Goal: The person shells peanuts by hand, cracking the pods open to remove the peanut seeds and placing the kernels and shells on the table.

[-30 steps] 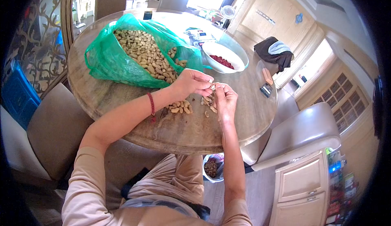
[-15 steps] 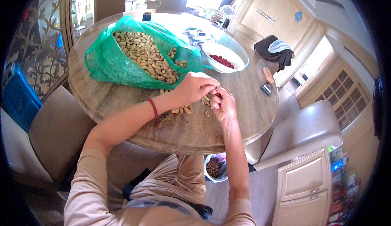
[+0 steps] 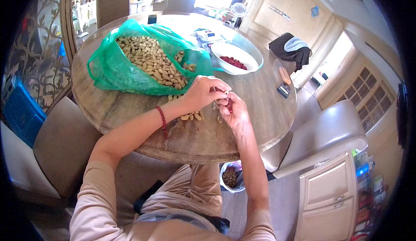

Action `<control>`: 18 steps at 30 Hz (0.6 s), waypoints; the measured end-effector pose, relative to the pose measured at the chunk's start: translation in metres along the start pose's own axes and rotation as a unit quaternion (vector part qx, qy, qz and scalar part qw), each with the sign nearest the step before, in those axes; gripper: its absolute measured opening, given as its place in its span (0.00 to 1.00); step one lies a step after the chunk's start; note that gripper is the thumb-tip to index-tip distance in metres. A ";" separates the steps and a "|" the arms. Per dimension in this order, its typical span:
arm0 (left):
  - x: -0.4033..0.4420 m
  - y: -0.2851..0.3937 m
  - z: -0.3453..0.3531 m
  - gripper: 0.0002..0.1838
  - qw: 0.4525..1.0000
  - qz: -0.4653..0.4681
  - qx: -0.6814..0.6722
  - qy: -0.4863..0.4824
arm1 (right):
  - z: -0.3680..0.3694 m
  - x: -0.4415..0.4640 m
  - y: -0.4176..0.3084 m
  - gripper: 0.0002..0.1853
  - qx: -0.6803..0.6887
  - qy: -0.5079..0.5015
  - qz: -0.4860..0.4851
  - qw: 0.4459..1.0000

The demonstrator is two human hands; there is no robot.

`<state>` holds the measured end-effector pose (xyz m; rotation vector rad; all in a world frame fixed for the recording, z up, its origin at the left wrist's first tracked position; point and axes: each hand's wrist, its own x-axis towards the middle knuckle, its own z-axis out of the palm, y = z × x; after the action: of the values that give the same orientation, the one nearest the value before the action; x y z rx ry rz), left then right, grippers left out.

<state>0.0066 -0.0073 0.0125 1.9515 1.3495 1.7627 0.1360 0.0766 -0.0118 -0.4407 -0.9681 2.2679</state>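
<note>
My left hand, with a red bead bracelet on its wrist, pinches a small pale peanut at the fingertips. Against it, my right hand is closed, its thumb and forefinger meeting the left fingertips. Red peanut kernels show in its curled fingers. Beneath the hands lie several unshelled peanuts and some empty shells, partly covered. Behind the left hand, a green plastic bag gapes over a heap of peanuts. A white bowl beyond the right hand contains red kernels.
The round table has a clear glass top layer. A printed packet lies behind the bowl, and a dark flat item near the right edge. Below, a bin contains shells. Chairs surround the table.
Both hands remain together with fingertips touching, shifting only slightly. The right fingers have opened a little, showing more of the red kernels. The whole view has tilted slightly.
</note>
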 end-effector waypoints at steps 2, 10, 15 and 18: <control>0.003 -0.006 0.000 0.08 0.998 0.063 0.029 -0.007 | -0.006 0.004 0.000 0.06 0.018 -0.030 0.014 0.999; 0.002 0.001 -0.006 0.08 0.999 0.004 0.030 -0.020 | -0.005 0.003 -0.001 0.06 0.037 -0.052 0.026 0.998; 0.003 -0.001 -0.009 0.08 1.000 -0.003 -0.008 -0.012 | 0.002 -0.002 -0.002 0.06 0.016 -0.032 -0.002 0.999; 0.003 0.000 -0.011 0.08 0.999 0.001 0.033 -0.027 | -0.006 0.003 -0.002 0.06 0.031 -0.084 0.018 0.996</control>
<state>-0.0036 -0.0096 0.0175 2.0195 1.4054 1.6730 0.1376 0.0827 -0.0142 -0.2444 -0.9760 2.3905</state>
